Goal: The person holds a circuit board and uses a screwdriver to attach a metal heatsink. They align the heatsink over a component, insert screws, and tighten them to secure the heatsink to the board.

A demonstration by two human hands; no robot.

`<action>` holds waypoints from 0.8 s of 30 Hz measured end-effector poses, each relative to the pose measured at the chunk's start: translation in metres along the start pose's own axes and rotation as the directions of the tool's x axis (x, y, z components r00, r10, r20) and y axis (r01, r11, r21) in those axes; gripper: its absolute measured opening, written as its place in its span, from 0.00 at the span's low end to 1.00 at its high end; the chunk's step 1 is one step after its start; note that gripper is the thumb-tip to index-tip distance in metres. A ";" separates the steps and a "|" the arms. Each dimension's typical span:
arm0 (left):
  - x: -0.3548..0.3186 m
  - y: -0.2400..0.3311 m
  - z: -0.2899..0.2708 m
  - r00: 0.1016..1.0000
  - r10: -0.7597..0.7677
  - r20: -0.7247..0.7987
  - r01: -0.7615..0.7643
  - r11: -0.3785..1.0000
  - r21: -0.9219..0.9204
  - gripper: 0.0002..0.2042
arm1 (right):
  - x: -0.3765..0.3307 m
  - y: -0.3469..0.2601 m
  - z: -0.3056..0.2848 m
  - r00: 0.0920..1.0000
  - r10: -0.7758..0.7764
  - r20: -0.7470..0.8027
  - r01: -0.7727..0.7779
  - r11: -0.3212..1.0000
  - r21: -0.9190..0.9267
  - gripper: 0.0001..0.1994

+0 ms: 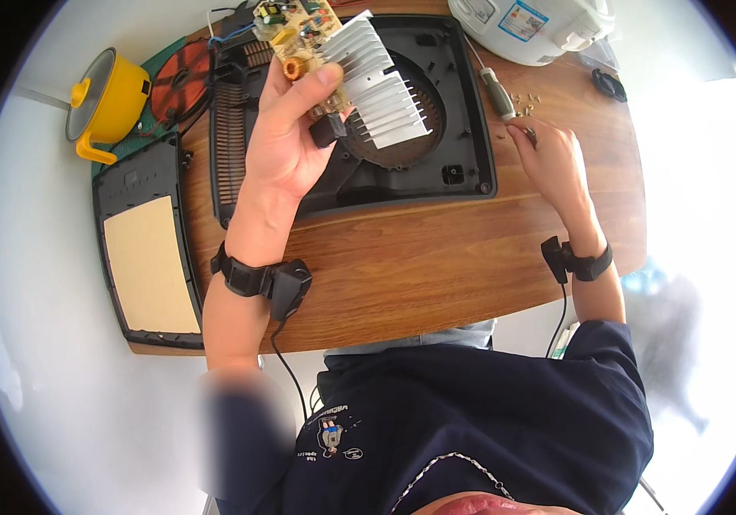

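Note:
My left hand point(286, 142) holds a circuit board point(304, 34) up over the black plastic housing point(458, 103), with the thumb on top of the board. A finned silver heat sink point(381, 86) is fixed along the board's right side, and a copper-wound ring coil sits near my thumb. At the right, my right hand point(551, 154) is low over the table, its thumb and fingers pinched together. Something small and dark shows at the fingertips, too small to name. Just beyond them lie a grey-handled screwdriver point(497, 93) and several small brass-coloured screws point(529, 105).
On the far left stands a yellow pot point(119, 96), beside a round reddish coil disc point(181, 79) on a green mat. A black panel with a beige sheet point(153, 266) lies at the table's left edge. Far right are a white appliance point(531, 30) and a small black object point(608, 85).

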State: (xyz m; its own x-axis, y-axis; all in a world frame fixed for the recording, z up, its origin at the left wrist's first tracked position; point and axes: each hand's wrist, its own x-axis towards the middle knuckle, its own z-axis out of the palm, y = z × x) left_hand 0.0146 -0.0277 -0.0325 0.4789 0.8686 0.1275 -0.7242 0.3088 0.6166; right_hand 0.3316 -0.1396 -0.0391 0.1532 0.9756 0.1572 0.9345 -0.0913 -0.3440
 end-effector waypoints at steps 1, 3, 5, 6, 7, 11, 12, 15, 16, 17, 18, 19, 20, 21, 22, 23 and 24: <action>0.000 -0.001 0.001 1.000 0.006 -0.002 -0.006 1.000 0.009 0.23 | 0.000 -0.006 -0.005 1.000 0.020 0.003 -0.020 1.000 0.011 0.10; -0.002 -0.003 0.007 1.000 0.017 -0.022 -0.016 0.999 0.042 0.24 | 0.000 -0.019 -0.016 0.998 0.060 0.009 -0.061 0.998 0.033 0.10; -0.002 -0.004 0.010 0.999 0.023 -0.034 -0.020 0.997 0.079 0.24 | 0.003 -0.032 -0.030 0.999 0.030 -0.023 -0.029 0.997 0.068 0.09; -0.001 -0.005 0.009 1.000 0.011 -0.014 -0.010 0.997 0.082 0.24 | 0.006 -0.040 -0.037 0.999 0.016 -0.037 -0.012 0.996 0.088 0.08; -0.001 -0.005 0.008 1.000 -0.001 -0.014 0.002 0.996 0.088 0.24 | 0.011 -0.048 -0.044 0.993 -0.092 -0.068 0.099 0.989 0.108 0.08; -0.003 0.000 0.012 0.999 -0.043 -0.023 0.045 0.995 0.087 0.24 | 0.039 -0.076 -0.061 0.879 -0.444 -0.173 0.465 0.879 0.106 0.12; -0.003 0.000 0.014 0.998 -0.054 -0.035 0.057 0.995 0.079 0.24 | 0.047 -0.082 -0.063 0.839 -0.511 -0.188 0.532 0.842 0.086 0.14; -0.004 0.007 0.009 0.992 -0.122 0.019 0.120 0.991 0.067 0.26 | 0.069 -0.104 -0.067 0.672 -0.701 -0.237 0.725 0.689 0.019 0.18; -0.004 0.009 0.008 0.988 -0.151 0.041 0.148 0.987 0.059 0.26 | 0.074 -0.110 -0.074 0.657 -0.728 -0.194 0.737 0.675 -0.035 0.17; -0.005 0.011 0.007 0.982 -0.180 0.060 0.177 0.983 0.050 0.26 | 0.078 -0.117 -0.080 0.643 -0.752 -0.146 0.749 0.657 -0.086 0.16; -0.003 0.014 0.005 0.971 -0.199 0.128 0.210 0.975 -0.077 0.24 | 0.081 -0.122 -0.084 0.629 -0.771 -0.097 0.759 0.637 -0.135 0.16; -0.003 0.015 0.007 0.974 -0.188 0.124 0.197 0.978 -0.064 0.24 | 0.085 -0.126 -0.083 0.622 -0.778 -0.089 0.773 0.629 -0.087 0.17; -0.004 0.015 0.011 0.976 -0.178 0.122 0.186 0.981 -0.052 0.24 | 0.088 -0.129 -0.082 0.617 -0.783 -0.081 0.782 0.621 -0.042 0.17; -0.004 0.014 0.014 0.978 -0.168 0.121 0.174 0.984 -0.040 0.24 | 0.092 -0.132 -0.082 0.612 -0.788 -0.073 0.790 0.613 0.003 0.17; -0.003 0.011 0.012 0.977 -0.166 0.137 0.174 0.984 -0.047 0.25 | 0.095 -0.133 -0.083 0.543 -0.837 -0.072 0.838 0.545 -0.018 0.16; -0.003 0.012 0.012 0.973 -0.179 0.144 0.187 0.981 -0.044 0.25 | 0.100 -0.135 -0.084 0.469 -0.880 -0.072 0.881 0.472 -0.035 0.14; -0.003 0.012 0.012 0.970 -0.193 0.151 0.201 0.979 -0.041 0.25 | 0.103 -0.136 -0.084 0.392 -0.917 -0.070 0.917 0.396 -0.052 0.12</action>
State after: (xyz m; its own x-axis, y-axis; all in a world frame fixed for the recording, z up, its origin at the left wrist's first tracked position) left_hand 0.0103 -0.0310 -0.0157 0.6786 0.7244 0.1219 -0.6329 0.4923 0.5976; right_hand 0.2469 -0.0435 0.1015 -0.7747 0.4523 0.4419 0.5272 0.8479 0.0563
